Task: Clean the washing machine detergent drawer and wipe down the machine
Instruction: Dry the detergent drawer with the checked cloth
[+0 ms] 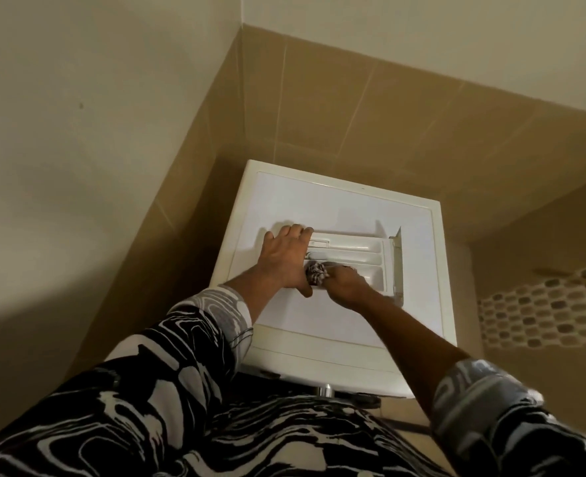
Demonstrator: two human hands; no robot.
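Observation:
The white detergent drawer lies on top of the white washing machine, its front panel pointing right. My left hand presses flat on the drawer's left end, fingers spread over its edge. My right hand is closed on a bunched grey-and-white patterned cloth pushed into the drawer's near compartment. Part of the cloth is hidden under both hands.
The machine stands in a corner between a cream wall on the left and brown wall tiles behind. A mosaic tile band runs on the right. A metal knob shows at the machine's front edge.

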